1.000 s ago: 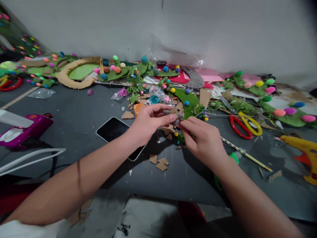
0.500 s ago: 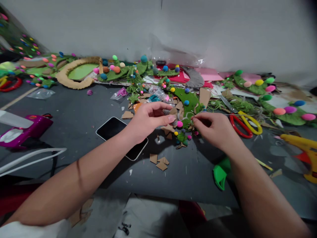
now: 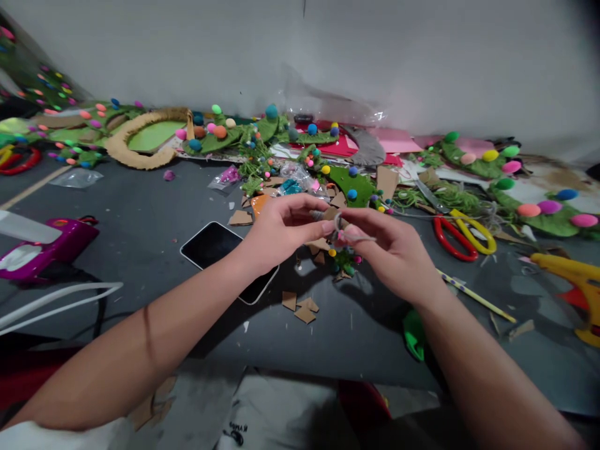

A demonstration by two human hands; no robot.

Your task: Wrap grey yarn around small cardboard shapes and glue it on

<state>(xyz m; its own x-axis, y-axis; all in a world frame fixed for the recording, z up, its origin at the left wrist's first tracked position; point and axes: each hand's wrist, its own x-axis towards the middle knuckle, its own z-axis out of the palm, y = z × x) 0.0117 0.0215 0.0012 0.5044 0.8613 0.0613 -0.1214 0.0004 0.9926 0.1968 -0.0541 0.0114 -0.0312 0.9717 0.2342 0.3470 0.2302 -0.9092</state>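
Observation:
My left hand (image 3: 274, 231) pinches a small brown cardboard piece (image 3: 330, 214) between thumb and fingers. Grey yarn (image 3: 317, 214) is wound round part of the piece. Close against it, my right hand (image 3: 391, 247) has its thumb and fingers closed on the grey yarn strand (image 3: 360, 237), a loop of which lies at the cardboard's right end. The fingers partly hide both. Just under the hands sits a small green clump with coloured pompoms (image 3: 345, 259). Behind them lies a green felt shape (image 3: 354, 187) with pompoms.
A phone (image 3: 210, 247) lies by my left forearm, with cardboard scraps (image 3: 304, 310) near the front edge. Red and yellow scissors (image 3: 457, 240), a pencil (image 3: 478, 295) and a yellow glue gun (image 3: 569, 278) are on the right. A purple device (image 3: 51, 247) stands left.
My right hand has moved left to meet the cardboard piece, bringing the yarn against it. My left hand keeps its hold in nearly the same place.

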